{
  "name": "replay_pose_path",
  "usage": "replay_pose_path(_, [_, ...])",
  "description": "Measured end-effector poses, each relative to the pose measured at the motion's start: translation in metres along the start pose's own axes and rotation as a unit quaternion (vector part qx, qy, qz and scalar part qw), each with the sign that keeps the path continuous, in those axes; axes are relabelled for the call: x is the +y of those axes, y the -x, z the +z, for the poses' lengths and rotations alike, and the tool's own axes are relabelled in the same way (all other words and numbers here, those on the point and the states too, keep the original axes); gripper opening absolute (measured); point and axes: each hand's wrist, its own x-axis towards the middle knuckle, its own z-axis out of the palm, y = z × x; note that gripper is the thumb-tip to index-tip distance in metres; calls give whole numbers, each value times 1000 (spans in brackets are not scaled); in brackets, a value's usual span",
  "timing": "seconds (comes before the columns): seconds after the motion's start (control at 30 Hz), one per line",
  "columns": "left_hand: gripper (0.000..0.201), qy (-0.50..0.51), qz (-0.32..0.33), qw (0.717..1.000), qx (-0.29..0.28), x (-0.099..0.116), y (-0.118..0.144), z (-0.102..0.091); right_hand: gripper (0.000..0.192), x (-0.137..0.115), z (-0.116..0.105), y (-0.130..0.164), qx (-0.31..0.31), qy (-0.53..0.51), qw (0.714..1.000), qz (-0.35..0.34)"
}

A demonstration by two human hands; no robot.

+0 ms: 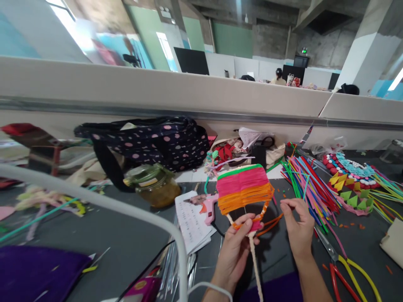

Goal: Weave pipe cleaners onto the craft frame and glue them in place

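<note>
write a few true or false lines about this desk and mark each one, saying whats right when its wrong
1. The left hand holds the striped piece. True.
2. The jar is right of the striped piece. False: it is to the left.
3. A dark spotted bag sits behind the jar. True.
4. The scissors lie left of both hands. False: they lie to the right of the right hand.
5. The bundle of sticks is all one colour. False: it mixes colours, including red, blue, green and pink.
</note>
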Motion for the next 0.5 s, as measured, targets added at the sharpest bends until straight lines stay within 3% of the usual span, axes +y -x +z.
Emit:
replay_pose_path(0.27, [36,-69,39,997,-14,-3,5,4,24,0,-1,2,-3,-21,996,87])
replay_pose_path(0.37, [35,-77,61,995,-6,-3,5,5,27,2,2,3,-91,-48,984,143])
replay_pose_path(0.5, [31,-63,87,994,2,-4,2,3,29,3,10,6,-215,-134,944,209])
